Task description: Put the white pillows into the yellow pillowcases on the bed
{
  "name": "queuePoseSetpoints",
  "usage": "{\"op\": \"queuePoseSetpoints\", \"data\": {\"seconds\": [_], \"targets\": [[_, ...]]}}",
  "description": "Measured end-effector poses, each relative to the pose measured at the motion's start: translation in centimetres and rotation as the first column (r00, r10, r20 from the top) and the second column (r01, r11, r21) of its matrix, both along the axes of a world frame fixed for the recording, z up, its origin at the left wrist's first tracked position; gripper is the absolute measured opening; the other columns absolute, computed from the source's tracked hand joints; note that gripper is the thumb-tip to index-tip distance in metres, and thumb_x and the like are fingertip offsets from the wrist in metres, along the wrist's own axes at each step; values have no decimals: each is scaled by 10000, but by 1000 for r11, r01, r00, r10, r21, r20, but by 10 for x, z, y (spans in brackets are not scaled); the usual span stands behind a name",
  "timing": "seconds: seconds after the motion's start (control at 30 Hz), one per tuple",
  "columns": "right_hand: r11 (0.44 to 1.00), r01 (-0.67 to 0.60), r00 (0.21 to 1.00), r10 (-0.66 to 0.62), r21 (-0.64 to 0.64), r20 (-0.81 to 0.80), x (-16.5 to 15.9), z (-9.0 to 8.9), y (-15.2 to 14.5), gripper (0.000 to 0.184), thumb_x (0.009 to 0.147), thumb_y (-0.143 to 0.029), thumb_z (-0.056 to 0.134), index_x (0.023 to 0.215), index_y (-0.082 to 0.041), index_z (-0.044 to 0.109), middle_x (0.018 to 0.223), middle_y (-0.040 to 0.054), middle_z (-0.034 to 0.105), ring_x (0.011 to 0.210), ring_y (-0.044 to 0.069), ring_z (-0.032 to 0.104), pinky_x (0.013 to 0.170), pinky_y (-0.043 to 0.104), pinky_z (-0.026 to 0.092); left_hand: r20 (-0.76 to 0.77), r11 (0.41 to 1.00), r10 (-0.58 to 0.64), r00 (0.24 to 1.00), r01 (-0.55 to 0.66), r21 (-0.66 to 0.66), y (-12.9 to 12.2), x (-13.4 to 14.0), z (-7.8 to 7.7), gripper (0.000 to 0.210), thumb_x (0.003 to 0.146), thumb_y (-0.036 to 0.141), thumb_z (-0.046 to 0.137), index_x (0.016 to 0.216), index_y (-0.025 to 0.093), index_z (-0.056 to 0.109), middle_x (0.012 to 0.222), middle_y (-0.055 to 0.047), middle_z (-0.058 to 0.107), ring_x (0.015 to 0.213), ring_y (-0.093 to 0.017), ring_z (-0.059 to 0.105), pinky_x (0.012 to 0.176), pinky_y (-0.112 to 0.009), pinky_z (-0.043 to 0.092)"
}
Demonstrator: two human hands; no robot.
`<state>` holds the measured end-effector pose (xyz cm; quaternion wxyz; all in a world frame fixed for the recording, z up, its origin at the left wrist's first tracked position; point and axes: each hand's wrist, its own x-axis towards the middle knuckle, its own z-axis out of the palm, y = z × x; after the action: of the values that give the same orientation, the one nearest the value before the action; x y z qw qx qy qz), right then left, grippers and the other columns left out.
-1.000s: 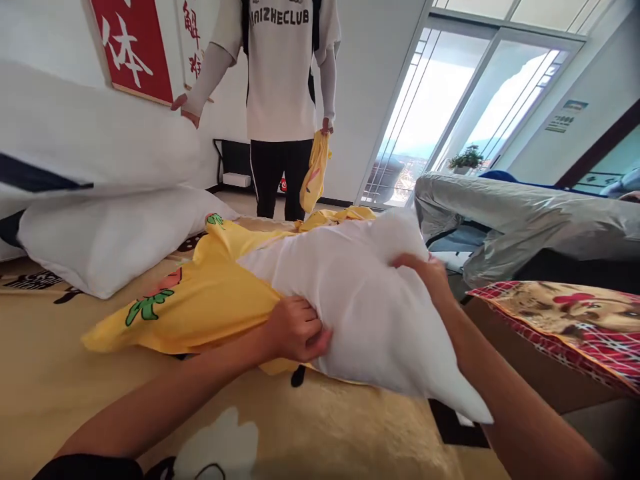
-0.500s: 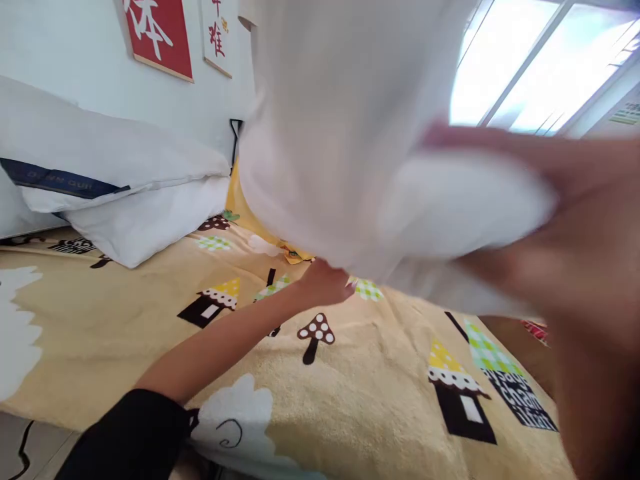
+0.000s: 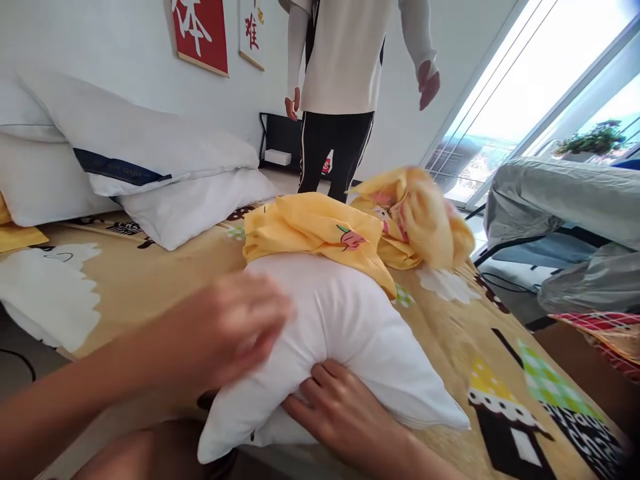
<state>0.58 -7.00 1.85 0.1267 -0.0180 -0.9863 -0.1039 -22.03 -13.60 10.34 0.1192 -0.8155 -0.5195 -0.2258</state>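
A white pillow point(image 3: 325, 300) lies in front of me, its far end inside a yellow pillowcase point(image 3: 320, 223) with a pink flower print. My right hand point(image 3: 340, 400) grips the pillow's near edge, fingers wrapped round the gathered fabric. Smeared by motion, my left hand point(image 3: 245, 327) hovers over or against the pillow's left side; its fingers look curled, but whether they hold anything is unclear. Beyond the pillow, to the right, is a blurred, bunched heap of yellow printed fabric point(image 3: 425, 220).
White pillows point(image 3: 165, 147) are stacked at the left by the wall. A patterned beige blanket point(image 3: 150, 287) covers the bed. Another person point(image 3: 343, 67) stands at the far side. A cardboard box point(image 3: 575, 360) stands at the right, near a grey-covered piece of furniture point(image 3: 565, 207).
The white pillow has come down from in front of my face onto the bed. Both hands are now at its near side, and the yellow pillowcase and the other person are visible.
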Motion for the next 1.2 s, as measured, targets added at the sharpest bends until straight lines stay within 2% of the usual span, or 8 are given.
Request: {"op": "queuePoseSetpoints", "data": {"seconds": [0.17,0.27,0.43,0.57,0.77,1.0,1.1,1.2], "targets": [[999,35,997,-34,27,-66,-2,-9,-3,68,903,-169,520,929,-207,570,675,-3,515,648,168,440,617,329,274,-56,974,97,994,-83,210,160,-12,22,710,839,494,577,1415,134,368,1469,-213,344,1366,-358,298,1080,-536,235],[998,55,993,-51,27,-111,0,-16,-6,87,903,-163,508,929,-209,577,665,-5,500,645,164,435,619,326,272,-97,977,147,984,-129,171,204,3,10,653,807,532,607,1289,103,505,1323,-226,505,1271,-369,415,1063,-561,221],[996,73,975,-59,54,-216,-2,-22,-5,119,886,-147,494,891,-211,594,637,-6,480,618,161,420,601,330,257,-61,983,152,986,-158,-89,195,22,3,216,894,265,472,959,137,633,834,-87,679,765,-214,626,728,-319,441],[984,127,939,-79,122,-335,-16,-21,5,172,879,-125,474,792,-208,598,636,9,507,616,160,429,579,339,243,158,992,43,986,-61,113,154,40,49,224,920,292,404,919,174,595,708,-10,625,655,-145,585,576,-234,371],[966,192,928,-121,173,-353,-71,11,48,198,917,-149,448,915,-221,632,682,23,572,659,166,476,577,332,269,-4,956,-28,1000,28,292,113,57,101,377,960,301,241,875,175,586,713,-10,597,711,-145,604,629,-258,360],[973,223,972,-217,-64,91,-58,-9,85,373,814,-104,547,1169,-202,600,926,61,629,879,207,537,784,349,407,-157,998,19,987,-10,57,118,-17,-8,301,915,399,463,743,168,547,662,-17,614,589,-157,556,515,-249,304],[955,189,978,-205,-228,-47,-22,-1,65,498,826,-171,544,1314,-251,493,992,49,578,918,198,524,824,343,436,-119,995,40,992,-50,-85,113,-36,-49,217,949,279,432,804,168,547,759,-20,653,640,-157,569,541,-255,318],[923,324,836,-383,-210,-393,1,20,62,542,865,-247,535,1390,-243,398,1078,81,541,981,217,512,870,371,434,-55,992,67,996,-73,-99,112,-39,-60,260,966,223,374,776,172,545,718,-10,604,618,-141,533,546,-258,314]]}}
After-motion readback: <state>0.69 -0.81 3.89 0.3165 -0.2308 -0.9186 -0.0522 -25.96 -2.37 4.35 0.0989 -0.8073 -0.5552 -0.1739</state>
